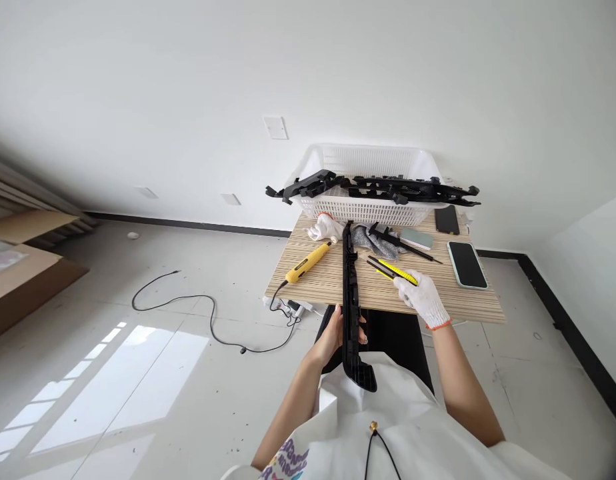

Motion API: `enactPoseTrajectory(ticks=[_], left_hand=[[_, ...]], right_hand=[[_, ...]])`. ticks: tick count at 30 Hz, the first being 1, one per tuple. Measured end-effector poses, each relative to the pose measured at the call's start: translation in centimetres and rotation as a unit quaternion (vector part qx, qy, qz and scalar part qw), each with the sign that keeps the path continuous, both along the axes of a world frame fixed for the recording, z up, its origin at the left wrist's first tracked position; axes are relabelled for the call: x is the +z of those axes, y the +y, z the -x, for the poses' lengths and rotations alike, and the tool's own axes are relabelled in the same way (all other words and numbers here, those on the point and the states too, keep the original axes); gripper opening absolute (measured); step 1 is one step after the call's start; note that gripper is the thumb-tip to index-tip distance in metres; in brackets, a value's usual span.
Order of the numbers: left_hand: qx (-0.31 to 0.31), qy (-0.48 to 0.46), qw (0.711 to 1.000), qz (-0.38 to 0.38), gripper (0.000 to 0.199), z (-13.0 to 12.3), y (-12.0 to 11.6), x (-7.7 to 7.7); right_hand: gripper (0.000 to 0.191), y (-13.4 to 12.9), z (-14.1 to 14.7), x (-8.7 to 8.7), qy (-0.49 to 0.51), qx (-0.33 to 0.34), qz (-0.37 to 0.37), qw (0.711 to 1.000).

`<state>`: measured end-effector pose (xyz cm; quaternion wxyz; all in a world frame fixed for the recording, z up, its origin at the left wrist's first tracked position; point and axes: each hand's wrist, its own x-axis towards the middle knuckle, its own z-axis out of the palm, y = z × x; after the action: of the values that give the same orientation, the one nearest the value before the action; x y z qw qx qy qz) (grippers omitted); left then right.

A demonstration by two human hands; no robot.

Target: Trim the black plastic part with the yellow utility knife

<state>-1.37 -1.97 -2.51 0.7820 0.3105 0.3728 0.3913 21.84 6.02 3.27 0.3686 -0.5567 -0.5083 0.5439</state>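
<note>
A: Holding what in the left hand [333, 333], going by the head view?

B: Clasping the long black plastic trim piece [350, 300] by its lower part, with the thumb on the left edge and fingertips showing at the right.

A: Running which way from there?

B: Away from the body, over the near edge of the worktop [318, 287], up to between the crumpled white glove [324, 228] and the grey cloth [373, 240]. Curving off below the hand at the near end, in front of the white top [403, 427].

A: And in the right hand [425, 300]?

B: Wrapped in an orange-cuffed knit glove and closed around a yellow utility knife [401, 273]. Pointing it toward the trim piece, from the right, without touching.

A: Lying nearby?

B: To the left, a yellow corded tool [308, 263]. To the right, a black caliper [405, 245] and a white-edged phone [468, 265]. At the back, a white plastic basket [363, 212] with more black plastic parts [413, 190] laid across.
</note>
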Motion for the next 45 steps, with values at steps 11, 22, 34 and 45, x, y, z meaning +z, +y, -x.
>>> enactPoseTrajectory(ticks=[11,22,34,45], left_hand=[[0.058,0.082,0.994,-0.038,0.062,2.7,1.2,-0.8],[0.075,0.221,0.966,-0.107,0.046,3.1,1.2,0.6],[0.171,0.501,0.753,-0.390,0.028,3.5,7.2,4.9],[0.141,0.579,0.670,-0.442,0.032,1.7,13.1,2.2]], right_hand=[[0.028,0.7,0.2,0.0,-0.035,0.038,0.009,0.999],[0.033,1.4,0.1,-0.4,-0.049,-0.001,-0.012,0.999],[0.033,2.4,0.4,-0.4,-0.071,-0.024,-0.048,0.996],[0.037,2.9,0.6,-1.2,-0.101,-0.020,-0.075,0.992]])
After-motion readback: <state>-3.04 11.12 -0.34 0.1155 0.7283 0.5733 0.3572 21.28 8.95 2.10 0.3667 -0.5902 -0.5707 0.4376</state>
